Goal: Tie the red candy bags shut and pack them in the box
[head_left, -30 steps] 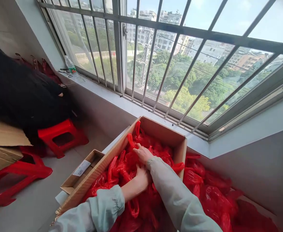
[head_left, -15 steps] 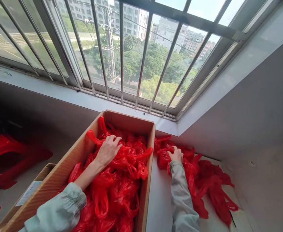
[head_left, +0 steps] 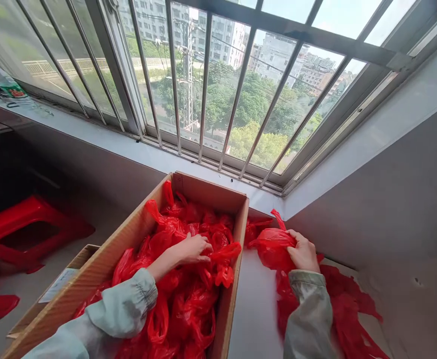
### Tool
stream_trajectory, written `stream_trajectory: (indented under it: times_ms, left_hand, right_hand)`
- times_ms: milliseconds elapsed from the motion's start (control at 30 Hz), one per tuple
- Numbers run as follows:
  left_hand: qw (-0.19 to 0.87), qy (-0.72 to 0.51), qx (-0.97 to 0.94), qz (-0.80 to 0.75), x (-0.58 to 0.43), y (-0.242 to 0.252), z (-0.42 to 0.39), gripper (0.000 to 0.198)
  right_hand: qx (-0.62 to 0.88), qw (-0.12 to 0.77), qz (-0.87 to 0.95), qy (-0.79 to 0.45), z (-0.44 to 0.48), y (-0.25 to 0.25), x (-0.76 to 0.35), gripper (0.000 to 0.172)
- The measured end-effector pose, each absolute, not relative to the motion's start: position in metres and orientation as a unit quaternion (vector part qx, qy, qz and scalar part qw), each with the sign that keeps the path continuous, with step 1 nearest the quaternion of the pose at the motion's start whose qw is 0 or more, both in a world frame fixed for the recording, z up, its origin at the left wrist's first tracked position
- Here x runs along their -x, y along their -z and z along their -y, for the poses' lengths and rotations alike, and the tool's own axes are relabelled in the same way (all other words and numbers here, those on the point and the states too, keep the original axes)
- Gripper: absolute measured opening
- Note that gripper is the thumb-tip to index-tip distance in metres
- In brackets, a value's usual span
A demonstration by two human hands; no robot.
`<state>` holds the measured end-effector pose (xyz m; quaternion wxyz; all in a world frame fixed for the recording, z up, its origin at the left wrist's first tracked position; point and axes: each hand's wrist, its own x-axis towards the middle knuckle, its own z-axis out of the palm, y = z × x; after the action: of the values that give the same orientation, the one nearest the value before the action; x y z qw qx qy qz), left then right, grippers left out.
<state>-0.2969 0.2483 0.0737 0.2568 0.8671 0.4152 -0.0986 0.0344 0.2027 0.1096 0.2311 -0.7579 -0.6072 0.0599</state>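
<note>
While the right hand (head_left: 304, 251) grips one red bag (head_left: 272, 247) beside one cardboard box (head_left: 211, 191), the left hand (head_left: 192, 249) lies over many crowded bundles (head_left: 188, 309) inside; whether it grasps any, I cannot tell.

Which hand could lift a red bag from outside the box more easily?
Probably the right hand: it grips a red bag outside the box, while the left hand is over the bags inside.

We lose the near edge of the cardboard box (head_left: 98, 269) below the frame; red bags (head_left: 188, 304) hide its floor.
</note>
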Motion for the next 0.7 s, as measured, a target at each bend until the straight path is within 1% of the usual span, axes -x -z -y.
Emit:
stream_trajectory:
  times_ms: [67,100,167,233,300,367,400,467,533,633,700]
  left_hand:
    - [0.235,0.061,-0.858,-0.453,0.288,-0.076,-0.258,0.031]
    - [0.221,0.040,-0.851,-0.474,0.281,-0.075,-0.263,0.033]
    - [0.200,0.009,-0.838,-0.508,0.266,-0.070,-0.269,0.039]
    - [0.203,0.015,-0.831,-0.518,0.252,-0.060,-0.267,0.043]
    - [0.224,0.048,-0.828,-0.512,0.244,-0.048,-0.257,0.044]
    - [0.240,0.072,-0.826,-0.505,0.243,-0.037,-0.245,0.043]
    - [0.245,0.076,-0.825,-0.503,0.245,-0.033,-0.239,0.042]
    - [0.254,0.074,-0.825,-0.499,0.251,-0.028,-0.233,0.042]
    - [0.269,0.068,-0.821,-0.498,0.257,-0.028,-0.236,0.038]
    - [0.274,0.037,-0.798,-0.536,0.266,-0.032,-0.252,0.031]
    - [0.253,-0.006,-0.772,-0.583,0.268,-0.035,-0.266,0.032]
  right_hand:
    - [0.716,0.263,0.643,-0.070,-0.221,-0.142,-0.031,0.040]
    - [0.695,0.274,0.661,-0.075,-0.231,-0.156,-0.024,0.043]
    - [0.654,0.285,0.696,-0.077,-0.254,-0.175,-0.002,0.044]
    - [0.624,0.271,0.729,-0.073,-0.277,-0.181,0.029,0.038]
    - [0.607,0.231,0.757,-0.073,-0.295,-0.172,0.060,0.028]
    - [0.601,0.169,0.777,-0.080,-0.307,-0.153,0.085,0.016]
    - [0.601,0.135,0.783,-0.084,-0.311,-0.142,0.095,0.016]
    - [0.604,0.071,0.789,-0.089,-0.315,-0.121,0.110,0.026]
    - [0.605,0.023,0.791,-0.093,-0.317,-0.107,0.120,0.032]
    - [0.598,-0.009,0.795,-0.098,-0.320,-0.098,0.130,0.032]
    - [0.590,-0.004,0.801,-0.100,-0.321,-0.099,0.131,0.032]
